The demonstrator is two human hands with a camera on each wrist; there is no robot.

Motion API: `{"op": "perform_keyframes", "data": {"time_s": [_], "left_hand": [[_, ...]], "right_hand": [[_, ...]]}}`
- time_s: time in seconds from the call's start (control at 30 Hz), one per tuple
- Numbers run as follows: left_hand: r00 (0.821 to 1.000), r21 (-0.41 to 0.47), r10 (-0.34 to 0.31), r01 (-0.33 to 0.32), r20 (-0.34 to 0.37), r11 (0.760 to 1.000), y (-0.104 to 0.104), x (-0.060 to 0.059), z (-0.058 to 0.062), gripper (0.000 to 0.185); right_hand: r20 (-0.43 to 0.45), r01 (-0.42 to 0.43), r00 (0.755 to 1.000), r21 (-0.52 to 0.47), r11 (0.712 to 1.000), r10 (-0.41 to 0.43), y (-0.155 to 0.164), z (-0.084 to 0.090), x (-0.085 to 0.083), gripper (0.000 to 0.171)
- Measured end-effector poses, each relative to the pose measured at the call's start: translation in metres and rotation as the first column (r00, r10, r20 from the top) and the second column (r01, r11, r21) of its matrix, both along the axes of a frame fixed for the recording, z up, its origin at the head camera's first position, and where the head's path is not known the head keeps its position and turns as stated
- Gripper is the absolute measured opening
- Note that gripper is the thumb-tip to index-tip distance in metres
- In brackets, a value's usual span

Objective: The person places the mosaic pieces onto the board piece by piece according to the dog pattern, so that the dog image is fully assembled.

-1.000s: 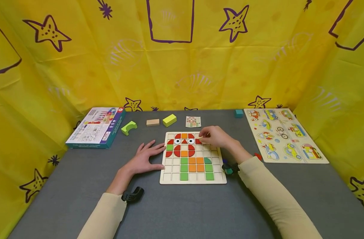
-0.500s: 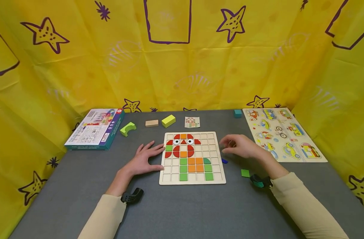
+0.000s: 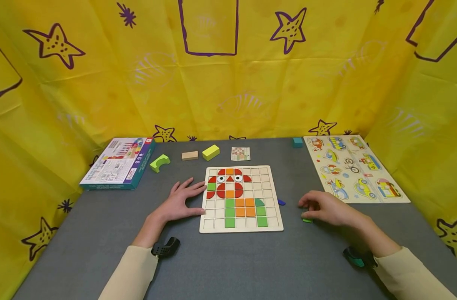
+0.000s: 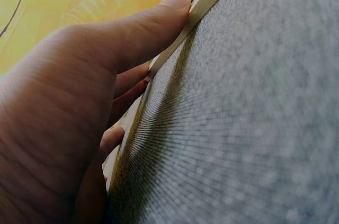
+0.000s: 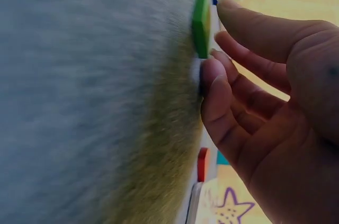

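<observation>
A wooden grid board [image 3: 216, 223] lies flat, bearing red, orange and green tiles, some in a face-like pattern with two eye tiles. My left hand [image 3: 180, 202] rests beside its left edge with fingers spread; in the left wrist view the thumb [image 4: 159, 20] touches the board's side. To the right of the board, my right hand [image 3: 325, 208] hovers low above a green square tile [image 3: 308, 221], which it partly hides. In the right wrist view the green tile [image 5: 201, 23] lies by the thumb and fingers, with thumb and index apart and nothing held.
A blue piece [image 3: 282, 202] lies against the board's right side. Behind stand a pattern card [image 3: 240, 153], a yellow block [image 3: 211, 153], a tan block [image 3: 190, 156], a green arch [image 3: 160, 163] and a teal cube [image 3: 297, 143]. A box [image 3: 117, 163] lies left, a vehicle puzzle [image 3: 357, 168] right.
My right hand has left the board's upper right, where a red piece now sits, and moved right and nearer to the green tile. The left hand has stayed in place.
</observation>
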State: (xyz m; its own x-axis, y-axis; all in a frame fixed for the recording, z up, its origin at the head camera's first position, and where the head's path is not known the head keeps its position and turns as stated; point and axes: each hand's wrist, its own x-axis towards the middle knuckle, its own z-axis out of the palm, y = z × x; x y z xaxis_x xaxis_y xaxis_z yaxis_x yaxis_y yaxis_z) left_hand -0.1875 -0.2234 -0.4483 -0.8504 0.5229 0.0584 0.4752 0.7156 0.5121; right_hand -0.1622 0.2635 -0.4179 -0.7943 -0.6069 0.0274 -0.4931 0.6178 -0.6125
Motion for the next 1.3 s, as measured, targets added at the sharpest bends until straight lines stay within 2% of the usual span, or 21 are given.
{"op": "perform_keyframes", "data": {"time_s": [0.27, 0.47, 0.77, 0.93, 1.3], "left_hand": [[1.0, -0.009, 0.006, -0.006, 0.003, 1.0, 0.0, 0.0, 0.0, 0.084], [1.0, -0.009, 0.003, -0.003, -0.002, 1.0, 0.0, 0.0, 0.0, 0.084], [1.0, -0.006, 0.001, -0.001, -0.005, 1.0, -0.001, 0.0, 0.0, 0.084], [1.0, -0.002, -0.008, 0.008, -0.003, 1.0, 0.001, 0.0, -0.001, 0.084], [1.0, 0.0, -0.003, 0.003, 0.002, 1.0, -0.001, 0.0, 0.0, 0.084]], "right_hand": [[-0.019, -0.024, 1.0, 0.021, 0.999, 0.025, 0.002, -0.002, 0.014, 0.017], [0.005, -0.035, 0.999, -0.006, 0.999, 0.035, -0.008, 0.004, 0.011, 0.013], [-0.027, -0.005, 1.0, -0.062, 0.998, 0.003, -0.042, 0.016, -0.013, 0.008], [-0.038, 0.004, 0.999, -0.069, 0.998, -0.006, -0.066, 0.014, -0.031, 0.009], [0.002, 0.022, 1.0, -0.08, 0.997, -0.022, -0.12, 0.012, -0.067, 0.01]]}}
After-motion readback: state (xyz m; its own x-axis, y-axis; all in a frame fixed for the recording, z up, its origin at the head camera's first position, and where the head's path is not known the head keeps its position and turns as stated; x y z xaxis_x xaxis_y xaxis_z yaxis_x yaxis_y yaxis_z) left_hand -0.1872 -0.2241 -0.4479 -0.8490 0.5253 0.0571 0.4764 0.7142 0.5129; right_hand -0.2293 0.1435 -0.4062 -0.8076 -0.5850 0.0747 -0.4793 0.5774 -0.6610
